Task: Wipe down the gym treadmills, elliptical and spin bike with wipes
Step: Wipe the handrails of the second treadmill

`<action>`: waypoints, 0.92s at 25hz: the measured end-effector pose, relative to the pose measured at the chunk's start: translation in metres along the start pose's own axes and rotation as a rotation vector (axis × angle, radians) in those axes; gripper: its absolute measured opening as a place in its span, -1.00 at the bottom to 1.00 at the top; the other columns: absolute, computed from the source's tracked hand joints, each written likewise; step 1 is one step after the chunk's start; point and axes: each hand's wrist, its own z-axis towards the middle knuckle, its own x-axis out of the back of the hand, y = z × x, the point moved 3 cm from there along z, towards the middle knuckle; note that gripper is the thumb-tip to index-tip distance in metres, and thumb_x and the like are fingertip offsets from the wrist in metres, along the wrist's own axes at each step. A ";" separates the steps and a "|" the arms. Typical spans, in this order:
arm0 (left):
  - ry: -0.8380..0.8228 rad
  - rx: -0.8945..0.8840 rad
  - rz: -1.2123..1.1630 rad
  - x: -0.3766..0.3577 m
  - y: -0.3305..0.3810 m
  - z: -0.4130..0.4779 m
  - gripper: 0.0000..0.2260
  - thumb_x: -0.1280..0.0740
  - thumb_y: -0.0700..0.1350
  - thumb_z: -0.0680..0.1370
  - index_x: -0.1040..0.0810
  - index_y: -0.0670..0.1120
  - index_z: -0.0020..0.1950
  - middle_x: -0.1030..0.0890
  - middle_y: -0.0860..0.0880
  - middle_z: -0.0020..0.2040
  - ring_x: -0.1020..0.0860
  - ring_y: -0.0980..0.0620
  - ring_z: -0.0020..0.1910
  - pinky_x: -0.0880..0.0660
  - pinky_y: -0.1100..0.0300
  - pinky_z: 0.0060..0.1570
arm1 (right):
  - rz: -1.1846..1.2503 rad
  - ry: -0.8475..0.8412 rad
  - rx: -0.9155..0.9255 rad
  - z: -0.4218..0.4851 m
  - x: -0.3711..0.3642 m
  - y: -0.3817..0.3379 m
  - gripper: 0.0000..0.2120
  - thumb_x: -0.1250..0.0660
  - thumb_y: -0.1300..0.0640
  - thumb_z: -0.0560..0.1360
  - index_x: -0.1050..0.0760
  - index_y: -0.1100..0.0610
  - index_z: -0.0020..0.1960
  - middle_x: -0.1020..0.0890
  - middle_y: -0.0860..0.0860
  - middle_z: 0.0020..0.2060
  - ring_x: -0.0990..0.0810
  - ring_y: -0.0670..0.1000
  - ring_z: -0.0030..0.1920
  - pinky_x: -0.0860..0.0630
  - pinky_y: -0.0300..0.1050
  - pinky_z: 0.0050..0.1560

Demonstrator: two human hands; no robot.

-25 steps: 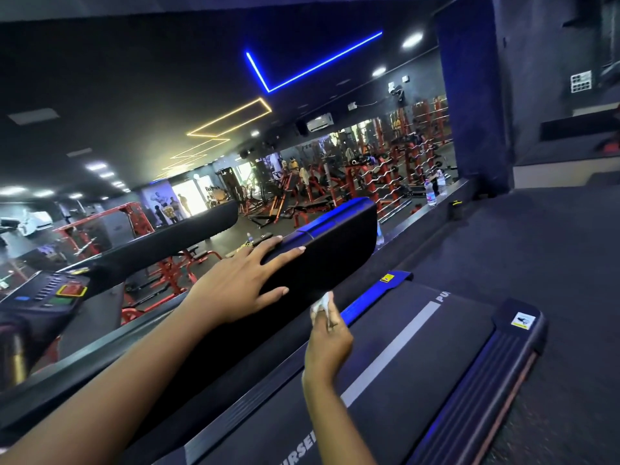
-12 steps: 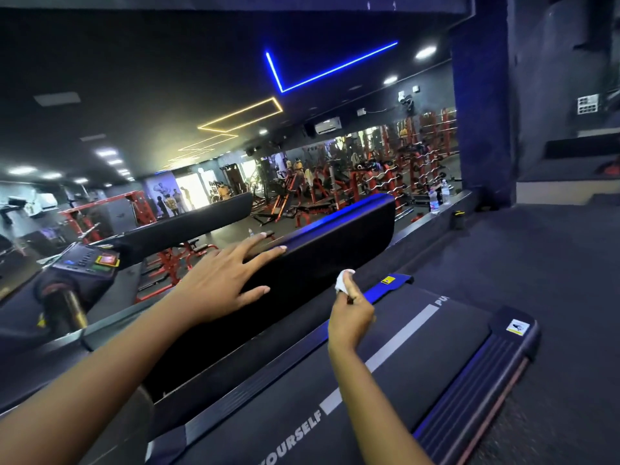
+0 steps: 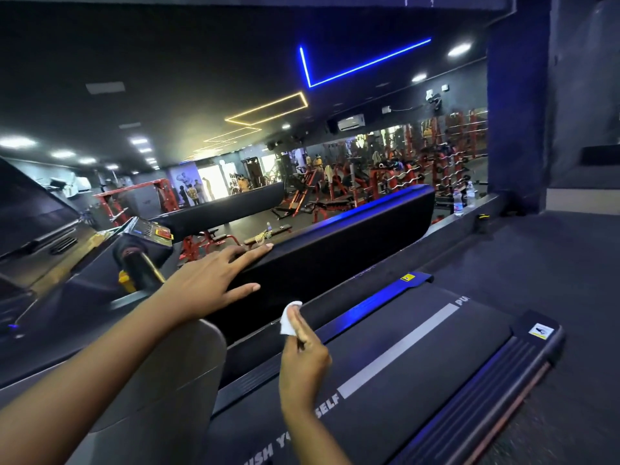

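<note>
A black treadmill handrail point(image 3: 335, 243) with a blue-lit top edge runs from centre to upper right. My left hand point(image 3: 208, 280) lies flat on its near end, fingers straight over the top edge. My right hand point(image 3: 303, 357) pinches a small white wipe point(image 3: 288, 318) just below the rail's lower edge; whether the wipe touches the rail I cannot tell. Below lies the treadmill belt point(image 3: 419, 364) with a grey stripe and white lettering, flanked by a ribbed side rail point(image 3: 486, 394).
A wall mirror point(image 3: 235, 129) behind the rail reflects the gym and the treadmill console point(image 3: 147, 229). A grey upright post point(image 3: 174, 380) stands under my left arm. Two water bottles point(image 3: 463, 198) stand on the ledge at right. Dark floor point(image 3: 553, 263) extends right of the treadmill.
My right hand with the wipe has drawn back toward me along the rail's lower edge. My left hand stays flat on the rail, now nearer its end. The view has shifted left.
</note>
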 end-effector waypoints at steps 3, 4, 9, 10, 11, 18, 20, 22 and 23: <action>0.000 0.025 0.063 0.002 0.004 0.001 -0.37 0.22 0.47 0.40 0.37 0.31 0.38 -0.25 -0.01 0.45 -0.38 -0.04 0.34 -0.48 0.02 0.16 | -0.053 0.142 -0.096 0.038 0.022 -0.001 -0.71 -0.29 0.34 0.48 -0.61 0.09 0.12 -0.67 0.10 -0.16 -0.52 -0.16 -0.18 -0.46 -0.24 -0.05; -0.003 0.039 0.069 0.002 0.005 0.002 -0.40 0.12 0.41 0.48 0.35 0.30 0.41 -0.25 -0.02 0.45 -0.38 -0.05 0.34 -0.48 0.01 0.15 | -0.058 0.176 -0.128 0.052 0.026 -0.003 -0.70 -0.28 0.35 0.49 -0.60 0.11 0.15 -0.67 0.13 -0.08 -0.50 -0.11 -0.16 -0.46 -0.28 -0.07; 0.016 0.059 0.102 0.002 0.003 0.003 -0.41 -0.01 0.27 0.57 0.23 0.26 0.50 -0.27 -0.04 0.44 -0.39 -0.09 0.32 -0.46 0.01 0.15 | -0.063 0.169 -0.132 0.037 0.000 0.002 -0.70 -0.26 0.40 0.48 -0.55 0.24 0.18 -0.62 0.12 0.10 -0.59 0.03 0.05 -0.37 -0.56 -0.19; 0.026 0.059 0.119 0.002 0.002 0.000 -0.41 -0.02 0.26 0.57 0.22 0.25 0.50 -0.27 -0.04 0.44 -0.40 -0.10 0.32 -0.45 0.02 0.14 | -0.049 0.163 -0.124 0.022 -0.008 0.005 -0.70 -0.27 0.41 0.48 -0.55 0.24 0.17 -0.62 0.12 0.09 -0.60 0.03 0.07 -0.37 -0.57 -0.18; 0.036 0.059 0.131 0.003 0.001 -0.004 -0.41 -0.02 0.26 0.57 0.21 0.25 0.51 -0.27 -0.03 0.45 -0.40 -0.10 0.32 -0.42 0.03 0.15 | -0.034 0.148 -0.118 0.006 -0.014 0.008 -0.71 -0.27 0.41 0.48 -0.55 0.24 0.17 -0.63 0.13 0.08 -0.60 0.01 0.06 -0.37 -0.59 -0.17; 0.064 0.114 0.129 0.012 -0.017 -0.053 -0.41 -0.07 0.23 0.58 0.18 0.23 0.51 -0.25 -0.02 0.46 -0.36 -0.07 0.35 -0.41 0.09 0.10 | -0.029 0.054 -0.057 -0.066 -0.046 0.017 -0.74 -0.32 0.40 0.46 -0.59 0.23 0.11 -0.66 0.11 0.02 -0.56 -0.21 -0.02 -0.37 -0.59 -0.16; 0.080 0.108 0.114 0.011 -0.019 -0.058 -0.42 -0.07 0.23 0.58 0.15 0.23 0.52 -0.27 -0.01 0.46 -0.37 -0.08 0.33 -0.41 0.09 0.09 | -0.039 0.007 -0.013 -0.078 -0.047 0.017 -0.76 -0.35 0.39 0.45 -0.61 0.22 0.08 -0.66 0.10 0.00 -0.52 -0.42 -0.09 -0.37 -0.59 -0.14; 0.080 0.105 0.108 0.010 -0.020 -0.058 -0.42 -0.07 0.23 0.58 0.14 0.23 0.52 -0.27 -0.02 0.46 -0.38 -0.09 0.32 -0.41 0.08 0.10 | -0.061 -0.044 0.031 -0.078 -0.040 0.015 -0.77 -0.36 0.37 0.44 -0.62 0.20 0.06 -0.66 0.08 0.00 -0.46 -0.55 -0.15 -0.38 -0.58 -0.10; 0.076 0.105 0.105 0.010 -0.021 -0.057 -0.42 -0.07 0.23 0.58 0.14 0.23 0.52 -0.26 -0.02 0.47 -0.38 -0.10 0.33 -0.40 0.08 0.12 | -0.073 -0.061 0.056 -0.073 -0.033 0.012 -0.77 -0.35 0.38 0.44 -0.62 0.20 0.06 -0.66 0.07 0.00 -0.45 -0.55 -0.15 -0.39 -0.57 -0.07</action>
